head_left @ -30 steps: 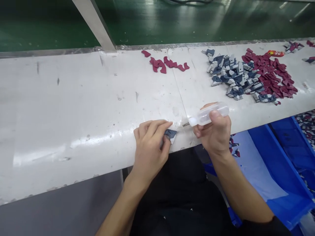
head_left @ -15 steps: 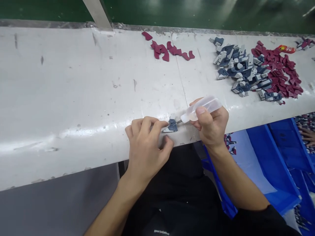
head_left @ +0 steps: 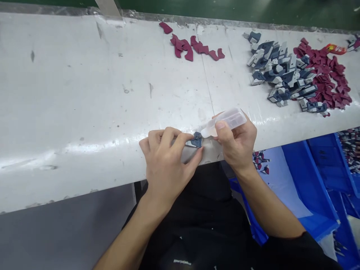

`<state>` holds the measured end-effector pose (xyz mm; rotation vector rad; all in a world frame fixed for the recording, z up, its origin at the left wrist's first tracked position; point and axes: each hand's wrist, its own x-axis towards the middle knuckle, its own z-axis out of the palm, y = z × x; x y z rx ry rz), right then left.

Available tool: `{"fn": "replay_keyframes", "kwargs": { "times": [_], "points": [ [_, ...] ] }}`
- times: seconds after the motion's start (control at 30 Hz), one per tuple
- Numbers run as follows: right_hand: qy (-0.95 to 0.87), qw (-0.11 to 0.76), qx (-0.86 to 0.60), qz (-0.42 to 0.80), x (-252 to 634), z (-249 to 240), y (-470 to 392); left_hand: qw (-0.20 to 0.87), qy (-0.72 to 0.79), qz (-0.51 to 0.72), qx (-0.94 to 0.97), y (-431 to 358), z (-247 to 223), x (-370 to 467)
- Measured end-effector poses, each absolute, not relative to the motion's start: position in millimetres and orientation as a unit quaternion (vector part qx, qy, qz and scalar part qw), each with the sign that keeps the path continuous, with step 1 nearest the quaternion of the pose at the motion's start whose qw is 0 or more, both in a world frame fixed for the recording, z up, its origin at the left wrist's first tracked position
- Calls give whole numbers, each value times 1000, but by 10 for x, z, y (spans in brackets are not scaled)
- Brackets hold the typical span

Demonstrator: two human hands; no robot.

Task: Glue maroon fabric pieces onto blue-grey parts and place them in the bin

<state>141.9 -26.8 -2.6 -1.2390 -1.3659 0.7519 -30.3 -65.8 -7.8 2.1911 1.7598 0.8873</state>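
Near the front edge of the white worktop lies a small dark blue and grey plastic part (head_left: 197, 140). My left hand (head_left: 170, 159) grips it between thumb and index finger, covering its left end. In my right hand (head_left: 239, 140) is a translucent squeeze bottle (head_left: 232, 119), tilted down to the left with the thumb pressing its side. The bottle's nozzle end is right at the blue part; whether its tip touches cannot be made out.
Several maroon pieces (head_left: 182, 47) lie at the back of the worktop (head_left: 84, 93). To the right are a heap of blue-grey parts (head_left: 281, 73), a pile of maroon pieces (head_left: 327, 75) and a red-orange wrapper (head_left: 336, 49). Blue bins (head_left: 303, 176) stand below the edge at right.
My left thumb has moved up against the part, which has turned slightly. The bottle has shifted a little left, its metal tip no longer plainly visible. The whole view has shifted slightly.
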Motion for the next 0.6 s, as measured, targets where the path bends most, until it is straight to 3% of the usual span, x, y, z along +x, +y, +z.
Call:
{"fn": "replay_keyframes", "kwargs": {
  "times": [0.6],
  "points": [
    [-590,541,-557,221,1442,-56,-235,87,586,309,744,-633,-93,-304]
  ]
}}
